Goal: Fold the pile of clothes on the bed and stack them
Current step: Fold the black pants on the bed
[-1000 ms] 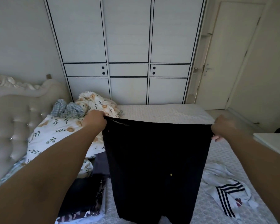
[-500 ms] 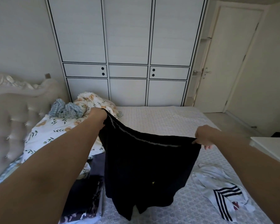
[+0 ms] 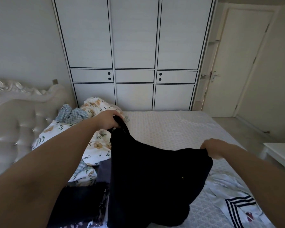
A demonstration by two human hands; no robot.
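Left hand, centre frame, curled round one top corner of black fabric garment; right hand, right of centre and lower, clenched on opposite corner. Garment held above grey patterned bed, top edge sagging between hands, lower end draped near bottom centre. Dark folded clothes seen at lower left, beside floral quilt. White garment with navy stripes spread at lower right. White wardrobe filling upper centre.

centre: black garment over grey quilted bed;
lower left: dark folded stack;
lower right: white striped shirt;
upper centre: white wardrobe behind bed
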